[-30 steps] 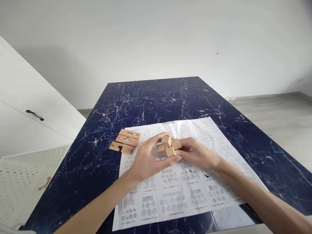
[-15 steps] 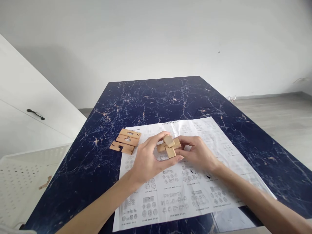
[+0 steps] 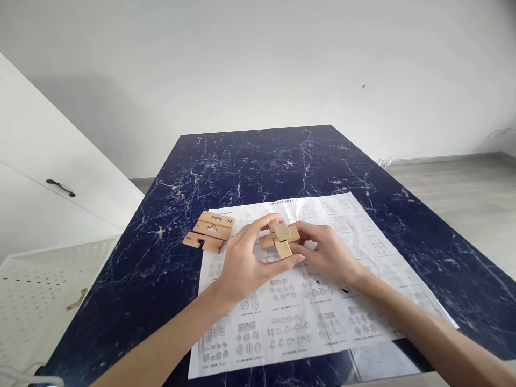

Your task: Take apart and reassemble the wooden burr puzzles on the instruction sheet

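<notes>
A wooden burr puzzle (image 3: 282, 231) of interlocking light-coloured bars is held over the printed sheet (image 3: 278, 344). My left hand (image 3: 245, 258) grips it from the left, fingers on the far end of one bar and thumb along its near end. From the right, my right hand (image 3: 322, 244) pinches the end of a crossing bar between thumb and fingers. Left of my left hand lie three flat notched wooden pieces, side by side: piece 2 (image 3: 226, 221), piece 1 (image 3: 221, 232) and piece 3 (image 3: 212, 247).
The dark blue marbled table (image 3: 250, 161) reaches toward a white wall. At left stand a white cabinet with a black handle (image 3: 60, 187) and a white perforated basket (image 3: 28, 285) with a small wooden piece (image 3: 76, 301). A clear plastic sheet (image 3: 381, 363) lies near the front edge.
The upper block of the puzzle has turned slightly and now shows a squarer end face. Both hands keep their grip in nearly the same place. The view has shifted a little.
</notes>
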A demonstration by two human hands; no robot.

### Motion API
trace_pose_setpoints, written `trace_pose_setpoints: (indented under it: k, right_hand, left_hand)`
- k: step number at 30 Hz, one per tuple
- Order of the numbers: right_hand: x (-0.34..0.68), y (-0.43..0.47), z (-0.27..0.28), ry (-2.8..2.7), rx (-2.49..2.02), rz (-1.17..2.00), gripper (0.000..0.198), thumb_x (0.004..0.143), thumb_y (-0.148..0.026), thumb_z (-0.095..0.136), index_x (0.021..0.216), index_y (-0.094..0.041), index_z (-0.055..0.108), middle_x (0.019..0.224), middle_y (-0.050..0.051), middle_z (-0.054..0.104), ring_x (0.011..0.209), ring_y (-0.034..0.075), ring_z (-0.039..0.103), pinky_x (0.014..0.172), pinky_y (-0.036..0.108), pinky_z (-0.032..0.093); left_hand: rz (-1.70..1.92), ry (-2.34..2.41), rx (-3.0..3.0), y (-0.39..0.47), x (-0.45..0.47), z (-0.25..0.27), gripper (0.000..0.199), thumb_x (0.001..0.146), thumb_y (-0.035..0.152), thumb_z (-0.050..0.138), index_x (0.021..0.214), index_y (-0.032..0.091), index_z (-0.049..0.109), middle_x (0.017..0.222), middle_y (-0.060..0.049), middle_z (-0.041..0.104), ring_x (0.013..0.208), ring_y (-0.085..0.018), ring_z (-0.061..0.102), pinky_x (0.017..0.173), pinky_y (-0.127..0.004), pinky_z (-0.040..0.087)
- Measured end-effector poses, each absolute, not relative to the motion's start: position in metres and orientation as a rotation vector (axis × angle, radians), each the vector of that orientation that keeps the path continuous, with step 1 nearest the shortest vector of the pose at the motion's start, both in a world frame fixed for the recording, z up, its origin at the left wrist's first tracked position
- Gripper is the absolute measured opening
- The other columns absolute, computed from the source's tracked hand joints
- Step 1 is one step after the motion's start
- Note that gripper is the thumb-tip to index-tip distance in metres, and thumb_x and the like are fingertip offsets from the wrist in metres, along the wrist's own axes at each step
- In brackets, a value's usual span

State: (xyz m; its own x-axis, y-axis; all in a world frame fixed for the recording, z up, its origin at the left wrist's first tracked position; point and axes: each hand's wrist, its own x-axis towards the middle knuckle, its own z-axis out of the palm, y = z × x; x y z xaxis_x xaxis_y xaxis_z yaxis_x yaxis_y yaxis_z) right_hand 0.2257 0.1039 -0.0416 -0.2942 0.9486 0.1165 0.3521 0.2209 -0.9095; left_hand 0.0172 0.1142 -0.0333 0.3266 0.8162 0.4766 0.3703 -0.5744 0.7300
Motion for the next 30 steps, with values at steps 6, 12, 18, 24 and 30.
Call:
trace_pose_setpoints:
  k: [6, 12, 18, 24, 30]
  right_hand:
    - [0.223, 0.101, -0.041, -1.753, -1.286, 0.964, 0.009, 0.096, -0.027, 0.066, 0.099, -0.023, 0.074, 0.084, 0.003, 0.075, 0.069, 0.018, 0.065, 0.057, 0.029, 0.046]
    - [0.23, 0.105, -0.045, -1.79, -1.229, 1.07, 0.008, 0.098, -0.029, 0.067, 0.098, -0.024, 0.072, 0.086, 0.003, 0.075, 0.076, 0.02, 0.069, 0.066, 0.033, 0.052]
    - [0.23, 0.107, -0.048, -1.759, -1.194, 1.138, 0.008, 0.099, -0.029, 0.064, 0.094, -0.024, 0.067, 0.079, 0.003, 0.07, 0.081, 0.022, 0.069, 0.07, 0.036, 0.054]
    - [0.229, 0.106, -0.05, -1.742, -1.218, 1.163, 0.01, 0.099, -0.032, 0.065, 0.095, -0.023, 0.067, 0.081, 0.003, 0.071, 0.069, 0.017, 0.063, 0.063, 0.033, 0.05]
    - [0.228, 0.102, -0.049, -1.868, -1.321, 0.958, 0.023, 0.101, -0.043, 0.065, 0.09, -0.024, 0.061, 0.072, 0.0, 0.064, 0.06, 0.016, 0.053, 0.056, 0.031, 0.043]
  left_hand:
    - [1.182, 1.08, 2.061, 0.114, 0.019, -0.033, 0.062, 0.081, 0.053, 0.092, 0.13, 0.027, 0.065, 0.13, -0.008, 0.079, 0.117, -0.031, 0.077, 0.103, -0.05, 0.063]
    - [1.105, 1.071, 1.969, 0.113, 0.019, -0.03, 0.062, 0.079, 0.05, 0.093, 0.13, 0.027, 0.066, 0.131, -0.007, 0.078, 0.119, -0.031, 0.076, 0.104, -0.05, 0.063]
    - [1.104, 1.084, 1.897, 0.114, 0.02, -0.031, 0.059, 0.081, 0.049, 0.092, 0.129, 0.027, 0.067, 0.127, -0.006, 0.079, 0.116, -0.031, 0.077, 0.103, -0.047, 0.064]
    - [0.993, 1.044, 1.877, 0.119, 0.017, -0.028, 0.058, 0.081, 0.05, 0.091, 0.129, 0.026, 0.068, 0.116, -0.005, 0.082, 0.107, -0.029, 0.079, 0.092, -0.042, 0.067]
    - [0.846, 1.014, 1.783, 0.123, 0.014, -0.027, 0.044, 0.094, 0.057, 0.076, 0.125, 0.025, 0.072, 0.108, -0.007, 0.082, 0.097, -0.027, 0.079, 0.083, -0.04, 0.066]
